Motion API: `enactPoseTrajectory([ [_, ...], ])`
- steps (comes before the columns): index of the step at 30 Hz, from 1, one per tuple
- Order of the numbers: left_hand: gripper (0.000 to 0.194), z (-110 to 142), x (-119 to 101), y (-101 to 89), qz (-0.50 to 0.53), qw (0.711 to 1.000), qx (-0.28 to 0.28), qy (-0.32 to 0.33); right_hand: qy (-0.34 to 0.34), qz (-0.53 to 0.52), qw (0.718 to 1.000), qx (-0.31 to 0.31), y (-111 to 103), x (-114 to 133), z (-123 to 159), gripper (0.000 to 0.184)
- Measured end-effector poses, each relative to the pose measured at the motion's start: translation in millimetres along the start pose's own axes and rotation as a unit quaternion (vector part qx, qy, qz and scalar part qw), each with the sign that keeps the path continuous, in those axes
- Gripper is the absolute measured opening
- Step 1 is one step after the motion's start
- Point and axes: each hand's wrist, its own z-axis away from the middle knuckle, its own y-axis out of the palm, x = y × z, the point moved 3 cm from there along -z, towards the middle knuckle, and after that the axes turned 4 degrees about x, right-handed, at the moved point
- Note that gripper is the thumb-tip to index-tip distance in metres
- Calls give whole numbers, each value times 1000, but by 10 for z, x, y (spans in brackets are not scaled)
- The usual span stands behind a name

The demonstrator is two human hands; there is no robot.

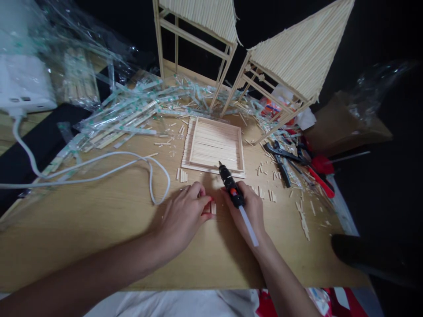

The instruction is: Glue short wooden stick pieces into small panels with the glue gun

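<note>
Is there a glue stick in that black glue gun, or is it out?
Partly in: a pale glue stick juts from the glue gun's back end.

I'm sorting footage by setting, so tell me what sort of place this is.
Probably a home or hobby craft table: a hand holds a glue gun, cut stick offcuts litter the wooden tabletop, and two stick-built model structures stand behind.

Stick frames (194, 42) (264, 90): tops cut off by the upper edge. Charger (24, 83): cropped at left. Shirt (172, 304): cropped below. Dark object (366, 255), lower right: blurred, identity unclear. Contents of the bag (360, 105): indistinct. Glue gun (231, 185): handle hidden by the right hand (247, 207).
</note>
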Motion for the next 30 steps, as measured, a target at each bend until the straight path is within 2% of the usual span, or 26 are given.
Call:
enactPoseTrajectory([
  [4,17,2,9,9,-14,1000,-4,3,-1,3,1000,3,-10,52,-13,9],
  [7,17,6,8,10,-27,1000,-2,2,33,-44,998,9,-50,84,65,5],
  [10,13,15,5,5,-20,1000,-1,2,79,-81,994,15,-59,87,203,12],
  [14,16,29,4,3,-7,1000,-4,5,116,-84,989,34,26,49,350,14],
  [20,21,20,-4,13,-4,1000,-3,8,131,-126,983,8,102,45,377,15],
  [25,25,19,-10,7,-11,1000,-15,2,152,-186,970,-24,-74,93,469,21],
  [30,20,14,-12,17,-16,1000,-19,5,216,-275,936,38,-254,54,738,27],
])
